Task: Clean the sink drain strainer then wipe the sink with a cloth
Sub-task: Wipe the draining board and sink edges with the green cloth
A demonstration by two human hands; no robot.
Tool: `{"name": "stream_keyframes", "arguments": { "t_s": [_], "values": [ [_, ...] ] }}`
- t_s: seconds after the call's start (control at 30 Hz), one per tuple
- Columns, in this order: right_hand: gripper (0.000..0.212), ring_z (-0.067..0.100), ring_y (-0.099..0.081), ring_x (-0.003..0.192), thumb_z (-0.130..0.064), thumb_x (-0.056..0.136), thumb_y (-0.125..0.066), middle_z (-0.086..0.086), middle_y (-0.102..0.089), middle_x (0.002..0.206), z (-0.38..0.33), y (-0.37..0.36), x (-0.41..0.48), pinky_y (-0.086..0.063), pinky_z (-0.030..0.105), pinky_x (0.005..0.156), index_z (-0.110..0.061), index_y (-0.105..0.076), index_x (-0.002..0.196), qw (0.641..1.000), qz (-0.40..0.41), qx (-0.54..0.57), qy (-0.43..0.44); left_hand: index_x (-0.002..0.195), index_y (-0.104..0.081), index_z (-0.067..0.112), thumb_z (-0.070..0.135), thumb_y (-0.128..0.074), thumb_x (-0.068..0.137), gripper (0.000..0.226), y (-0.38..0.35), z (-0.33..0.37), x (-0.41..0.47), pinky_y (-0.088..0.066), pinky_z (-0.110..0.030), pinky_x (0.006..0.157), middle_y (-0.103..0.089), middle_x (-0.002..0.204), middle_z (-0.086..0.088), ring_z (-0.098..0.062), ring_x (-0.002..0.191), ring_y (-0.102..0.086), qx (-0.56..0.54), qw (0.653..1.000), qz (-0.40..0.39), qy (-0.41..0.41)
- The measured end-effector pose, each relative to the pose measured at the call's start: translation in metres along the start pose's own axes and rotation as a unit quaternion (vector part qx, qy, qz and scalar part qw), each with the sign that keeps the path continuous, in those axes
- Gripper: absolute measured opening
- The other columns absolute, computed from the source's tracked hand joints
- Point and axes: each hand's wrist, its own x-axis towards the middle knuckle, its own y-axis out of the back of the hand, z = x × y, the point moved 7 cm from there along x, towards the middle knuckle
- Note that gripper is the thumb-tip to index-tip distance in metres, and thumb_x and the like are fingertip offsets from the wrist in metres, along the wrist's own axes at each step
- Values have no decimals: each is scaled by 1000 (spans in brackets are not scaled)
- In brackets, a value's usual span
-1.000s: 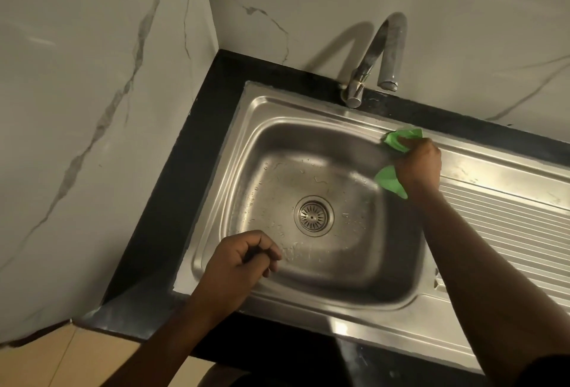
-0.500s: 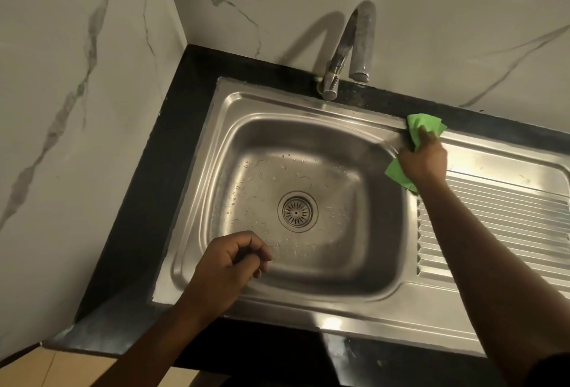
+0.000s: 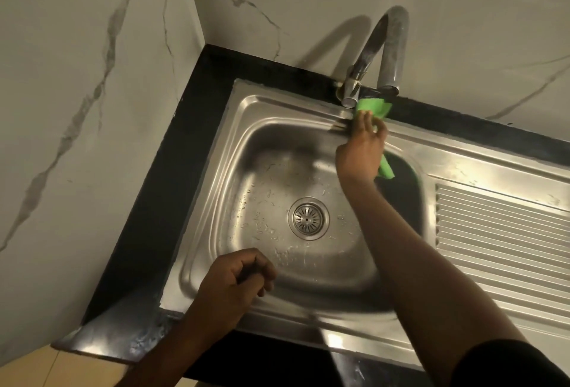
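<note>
A stainless steel sink (image 3: 246,115) fills the middle of the view, with water drops on its floor. The round metal drain strainer (image 3: 308,218) sits in the drain at the basin's centre. My right hand (image 3: 362,143) presses a green cloth (image 3: 371,106) onto the sink's back rim, just below the tap base; a corner of the cloth hangs out under my palm. My left hand (image 3: 236,281) hovers over the basin's front left corner, fingers curled shut with nothing visible in them.
A curved chrome tap (image 3: 385,53) rises at the back rim. A ribbed draining board (image 3: 499,232) lies to the right of the basin. Black countertop (image 3: 172,170) frames the sink, with marble walls at the left and back.
My right hand has slid the green cloth leftwards along the back rim, from the draining board corner to the tap base. My left hand has kept its curled pose.
</note>
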Motion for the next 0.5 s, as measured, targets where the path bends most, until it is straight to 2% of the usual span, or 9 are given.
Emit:
{"name": "stream_keyframes", "arguments": {
  "t_s": [0.07, 0.13, 0.2, 0.27, 0.33, 0.4, 0.5],
  "values": [
    [78, 27, -33, 152, -4, 84, -60, 15, -45, 161, -34, -6, -1, -20, 39, 128, -2, -35, 158, 1000, -2, 4, 28, 75, -76, 18, -21, -53, 89, 47, 2, -3, 0, -52, -21, 63, -73, 71, -12, -13, 65, -65, -7, 1000, 5, 3],
    [74, 28, -33, 151, 1, 87, -60, 12, -47, 159, -65, -10, -6, -26, 38, 126, -5, -38, 157, 998, -10, 54, 36, 73, -76, 20, -23, -51, 88, 51, 3, -6, 1, -51, -22, 63, -72, 70, -12, -14, 64, -64, -13, 1000, 16, 10],
    [67, 28, -32, 152, 5, 92, -58, 9, -49, 158, -107, -16, -15, -34, 40, 124, -8, -41, 156, 991, -30, 91, 93, 73, -76, 22, -23, -51, 87, 53, 6, -9, 0, -51, -23, 63, -72, 71, -11, -14, 65, -64, -15, 1000, 19, 16],
    [63, 31, -37, 150, -2, 94, -62, 12, -52, 155, -157, -23, -23, -34, 43, 124, -6, -44, 154, 979, -55, 94, 170, 75, -75, 20, -18, -52, 88, 46, 7, -8, -1, -51, -24, 65, -72, 72, -11, -14, 66, -63, -12, 1000, 20, 9],
    [66, 32, -40, 148, -11, 92, -70, 15, -53, 154, -198, -30, -23, -32, 43, 125, -4, -44, 153, 969, -71, 87, 220, 78, -76, 18, -4, -54, 85, 32, 9, -4, -4, -52, -22, 65, -72, 73, -11, -13, 67, -65, -14, 999, 34, 1],
    [72, 33, -37, 149, -15, 91, -73, 14, -50, 157, -211, -34, -16, -33, 43, 123, -6, -41, 155, 967, -89, 83, 223, 78, -76, 19, 1, -54, 84, 30, 14, -3, -6, -54, -22, 66, -72, 73, -10, -13, 69, -66, -21, 998, 53, 6],
    [70, 32, -34, 152, -10, 97, -65, 10, -42, 164, -186, -33, -15, -34, 45, 124, -10, -34, 160, 958, -95, 34, 269, 76, -76, 17, -18, -52, 90, 45, 15, -6, -10, -53, -20, 65, -72, 72, -12, -14, 68, -66, -34, 998, 57, 6]
  ]
}}
